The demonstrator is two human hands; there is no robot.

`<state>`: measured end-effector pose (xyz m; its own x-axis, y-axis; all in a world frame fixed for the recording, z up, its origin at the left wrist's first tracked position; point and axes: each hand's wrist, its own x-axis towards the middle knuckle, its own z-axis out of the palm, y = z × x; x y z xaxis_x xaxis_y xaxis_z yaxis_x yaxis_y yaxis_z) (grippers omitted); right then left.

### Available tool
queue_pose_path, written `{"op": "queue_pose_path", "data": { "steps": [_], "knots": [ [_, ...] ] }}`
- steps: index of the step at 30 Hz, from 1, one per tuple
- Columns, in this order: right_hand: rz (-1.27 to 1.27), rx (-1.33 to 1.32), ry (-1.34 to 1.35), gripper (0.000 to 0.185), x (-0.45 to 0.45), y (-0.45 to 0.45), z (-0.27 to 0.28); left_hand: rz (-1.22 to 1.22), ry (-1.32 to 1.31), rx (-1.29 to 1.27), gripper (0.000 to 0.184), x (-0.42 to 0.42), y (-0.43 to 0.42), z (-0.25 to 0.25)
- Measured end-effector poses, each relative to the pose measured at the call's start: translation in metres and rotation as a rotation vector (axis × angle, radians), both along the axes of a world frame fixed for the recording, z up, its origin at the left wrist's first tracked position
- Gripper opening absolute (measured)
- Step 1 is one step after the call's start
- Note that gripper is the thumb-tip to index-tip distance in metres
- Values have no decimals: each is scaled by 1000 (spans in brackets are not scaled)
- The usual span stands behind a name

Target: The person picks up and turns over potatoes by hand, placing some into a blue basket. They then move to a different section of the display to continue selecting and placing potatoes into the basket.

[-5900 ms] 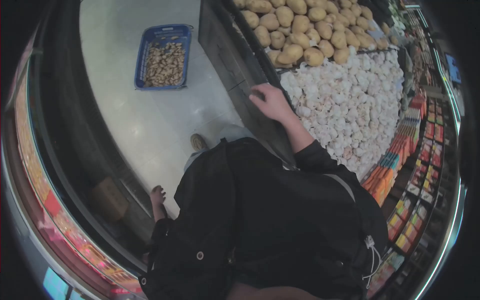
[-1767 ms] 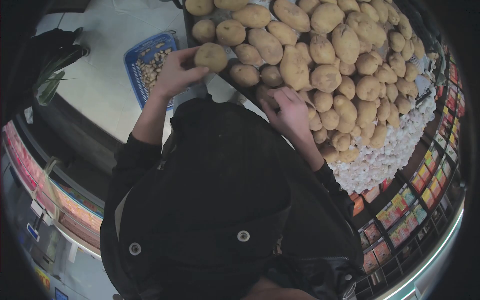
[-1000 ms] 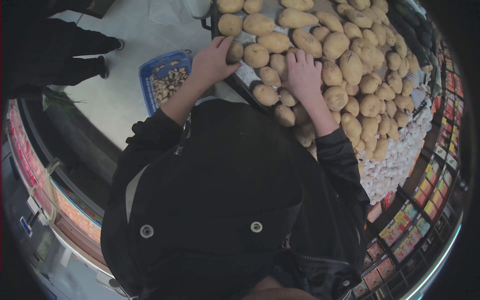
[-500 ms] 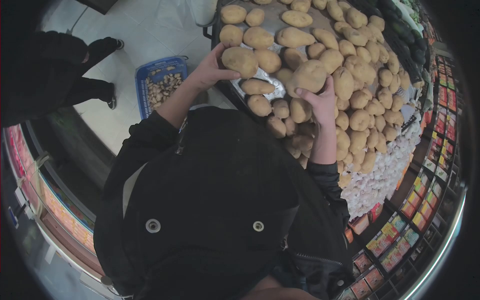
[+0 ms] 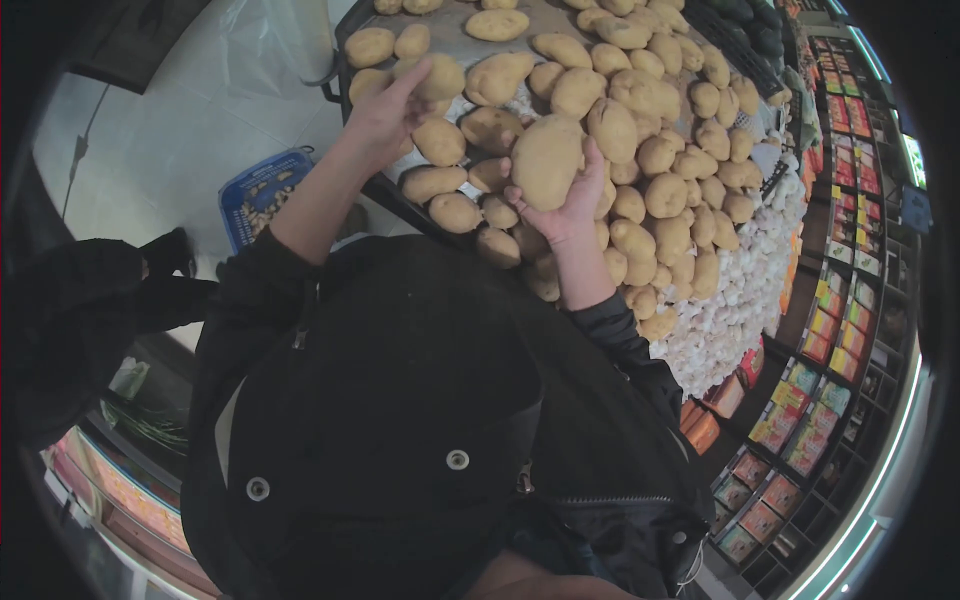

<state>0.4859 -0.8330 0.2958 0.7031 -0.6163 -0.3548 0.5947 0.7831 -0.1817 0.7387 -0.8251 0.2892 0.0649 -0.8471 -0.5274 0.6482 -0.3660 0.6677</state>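
In the head view my right hand (image 5: 572, 205) cradles a large pale potato (image 5: 547, 162) from below, its fingers curled around the sides. My left hand (image 5: 380, 125), at the left edge of the display, has its fingers against another potato (image 5: 438, 77) and appears to grip it. Part of that potato is covered by the fingers. Beneath and around both hands lies a heap of loose potatoes (image 5: 665, 195) of mixed sizes, thinner along the left side, where the display surface shows between them.
A blue basket (image 5: 232, 200) of small brownish pieces stands on the floor to the left, near a person in dark clothing (image 5: 70, 300). White garlic bulbs (image 5: 715, 310) border the potatoes. Shelves of packets (image 5: 800, 400) curve along the right. A clear plastic bag (image 5: 265, 50) hangs at upper left.
The view has shifted, so the display sits further left. My right hand has turned palm-up under its potato and drawn it nearer. My left hand has moved up along the display's left edge.
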Motion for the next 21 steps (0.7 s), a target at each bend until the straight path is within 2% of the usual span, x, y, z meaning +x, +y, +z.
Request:
{"op": "queue_pose_path", "data": {
  "steps": [3,5,6,8,9,12,15,18,21],
  "knots": [
    [-21,25,18,70,0,2,7,-17,-219,-63,65,-3,-17,19],
    [-55,-124,231,61,0,2,11,-128,-682,-204,70,4,-27,0],
    [-65,-165,280,60,2,1,13,-156,-803,-241,71,7,-31,-4],
    [-103,-332,651,54,8,2,18,-252,-985,-289,63,6,-27,-8],
    [-113,-375,745,54,10,2,20,-276,-1029,-303,62,4,-23,-8],
    [-103,-447,949,53,20,-11,26,-358,-886,-346,52,-8,-11,-3],
    [-234,-549,1088,50,35,-32,11,-481,-915,-433,62,-21,-2,-13],
    [-85,-758,1087,42,52,-38,18,-284,-1100,-555,48,-28,2,-26],
    [58,-1056,1224,43,57,-40,-1,-235,-1200,-496,56,-28,8,-32]
  ]
}}
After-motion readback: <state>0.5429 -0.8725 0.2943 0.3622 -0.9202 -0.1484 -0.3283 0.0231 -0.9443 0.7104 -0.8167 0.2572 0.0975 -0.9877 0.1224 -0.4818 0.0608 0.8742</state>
